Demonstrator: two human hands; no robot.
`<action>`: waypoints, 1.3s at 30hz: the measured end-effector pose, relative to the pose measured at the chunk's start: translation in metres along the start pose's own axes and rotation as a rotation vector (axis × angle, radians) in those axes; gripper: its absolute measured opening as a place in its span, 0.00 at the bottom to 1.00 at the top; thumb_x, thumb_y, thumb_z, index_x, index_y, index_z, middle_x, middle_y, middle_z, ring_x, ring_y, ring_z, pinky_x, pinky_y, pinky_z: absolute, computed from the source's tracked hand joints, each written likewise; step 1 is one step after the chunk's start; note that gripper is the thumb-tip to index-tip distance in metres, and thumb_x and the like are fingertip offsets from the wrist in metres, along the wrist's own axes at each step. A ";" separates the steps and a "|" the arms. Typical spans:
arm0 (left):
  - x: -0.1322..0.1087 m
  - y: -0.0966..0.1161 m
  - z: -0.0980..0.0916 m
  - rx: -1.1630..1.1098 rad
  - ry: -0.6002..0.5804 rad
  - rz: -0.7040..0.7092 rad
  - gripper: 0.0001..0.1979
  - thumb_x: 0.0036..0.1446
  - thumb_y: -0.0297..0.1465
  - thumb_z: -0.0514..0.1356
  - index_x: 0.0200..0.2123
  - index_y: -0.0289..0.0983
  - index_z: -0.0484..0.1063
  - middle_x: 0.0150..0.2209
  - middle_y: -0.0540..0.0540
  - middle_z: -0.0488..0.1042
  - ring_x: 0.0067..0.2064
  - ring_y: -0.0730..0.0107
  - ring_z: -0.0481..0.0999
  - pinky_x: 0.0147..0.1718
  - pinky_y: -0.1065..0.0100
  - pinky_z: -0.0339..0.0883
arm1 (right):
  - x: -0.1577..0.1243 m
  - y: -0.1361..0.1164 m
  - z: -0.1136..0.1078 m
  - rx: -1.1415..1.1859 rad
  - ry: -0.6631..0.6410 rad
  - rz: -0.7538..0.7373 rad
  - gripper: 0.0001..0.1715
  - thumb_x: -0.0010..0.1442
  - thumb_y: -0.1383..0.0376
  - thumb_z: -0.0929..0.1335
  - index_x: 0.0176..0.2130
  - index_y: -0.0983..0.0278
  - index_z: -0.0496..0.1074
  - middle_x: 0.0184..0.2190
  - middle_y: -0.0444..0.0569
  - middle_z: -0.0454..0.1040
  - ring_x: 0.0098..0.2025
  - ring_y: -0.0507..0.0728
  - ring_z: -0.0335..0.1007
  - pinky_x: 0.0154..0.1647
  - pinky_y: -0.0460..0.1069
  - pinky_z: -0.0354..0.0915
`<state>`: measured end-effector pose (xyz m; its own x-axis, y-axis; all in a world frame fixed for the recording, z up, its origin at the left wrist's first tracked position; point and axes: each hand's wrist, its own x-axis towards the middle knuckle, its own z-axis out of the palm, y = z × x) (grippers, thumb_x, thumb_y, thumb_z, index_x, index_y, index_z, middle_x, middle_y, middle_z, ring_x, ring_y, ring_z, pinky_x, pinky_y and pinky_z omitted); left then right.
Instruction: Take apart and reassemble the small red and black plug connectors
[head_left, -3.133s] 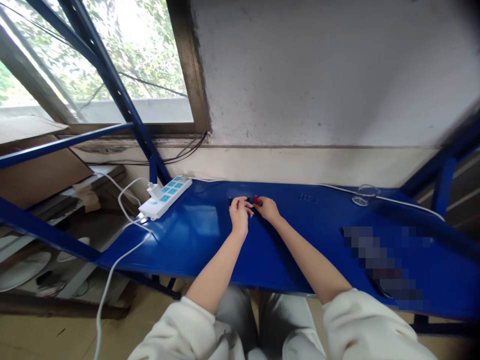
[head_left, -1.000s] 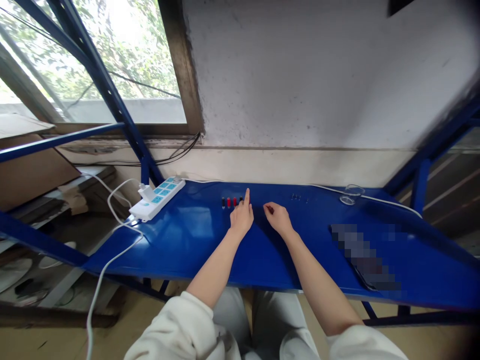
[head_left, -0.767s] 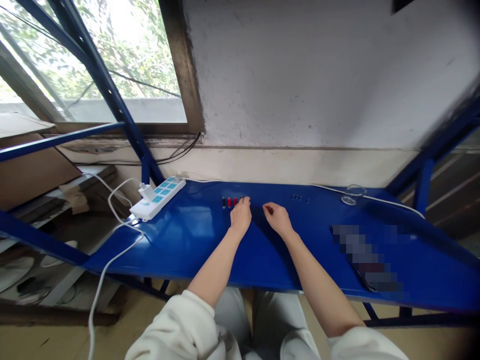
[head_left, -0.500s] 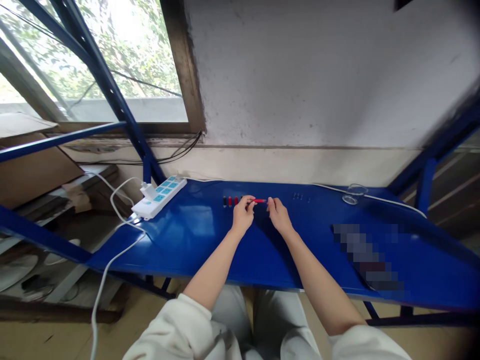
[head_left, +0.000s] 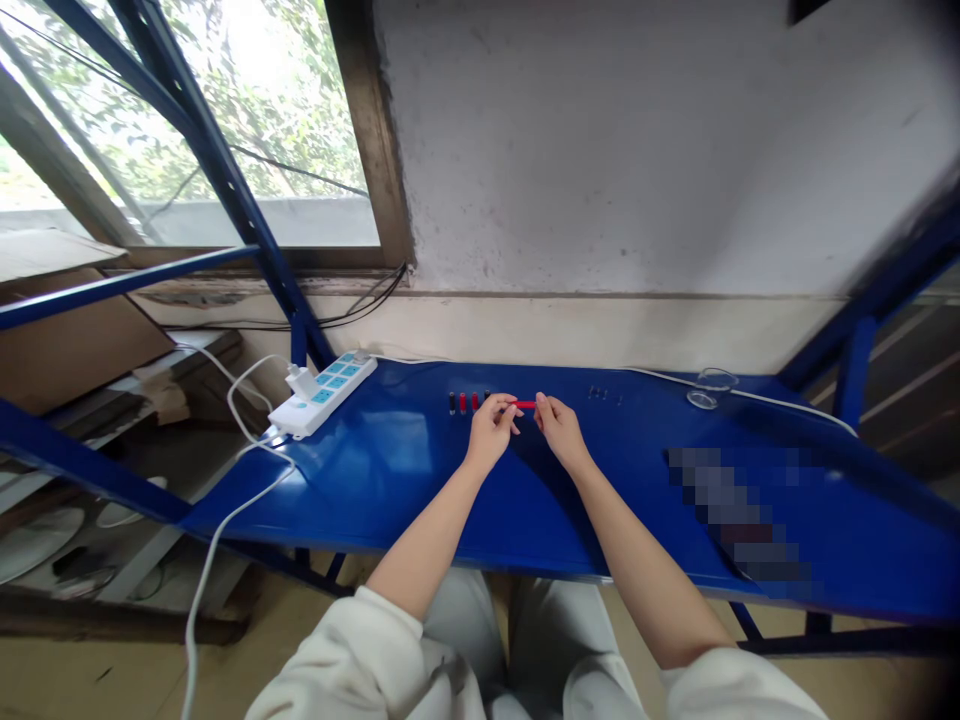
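Observation:
Above the blue table, a slim red rod (head_left: 527, 404) stretches level between my two hands; it is too small for me to tell its exact kind. My left hand (head_left: 491, 425) pinches the rod's left end, some fingers spread below it. The right end sits in the closed thumb and fingers of my right hand (head_left: 559, 430). Left of my left hand stands a row of small cylinders with light ends, among them a black one (head_left: 451, 403) and a red one (head_left: 463, 403); my left hand partly covers the row. Several tiny metal pins (head_left: 598, 392) lie beyond my right hand.
A white power strip (head_left: 324, 395) with a plugged-in adapter lies on the left of the blue table (head_left: 405, 500). Its cable hangs over the front edge. A clear round container (head_left: 705, 395) stands back right, beside a white cord. A blurred-out dark object (head_left: 739, 515) lies front right.
My right hand has closed in on the rod's right end, where a thin tip showed before. More plain red now shows between the hands. The camera view has shifted slightly.

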<state>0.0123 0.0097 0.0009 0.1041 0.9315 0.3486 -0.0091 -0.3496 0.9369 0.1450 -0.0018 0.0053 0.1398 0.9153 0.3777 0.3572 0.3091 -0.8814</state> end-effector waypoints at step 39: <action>0.001 -0.001 -0.003 0.022 0.072 -0.082 0.17 0.52 0.42 0.55 0.33 0.34 0.72 0.18 0.52 0.65 0.16 0.82 0.59 0.16 0.76 0.54 | 0.001 0.007 0.005 0.194 -0.326 0.113 0.19 0.45 0.51 0.68 0.28 0.65 0.68 0.24 0.44 0.70 0.25 0.49 0.63 0.26 0.45 0.59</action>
<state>0.0093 0.0109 0.0005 0.0315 0.9615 0.2729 0.0184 -0.2736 0.9617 0.1427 0.0025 -0.0021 -0.1438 0.9707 0.1926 0.1709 0.2160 -0.9613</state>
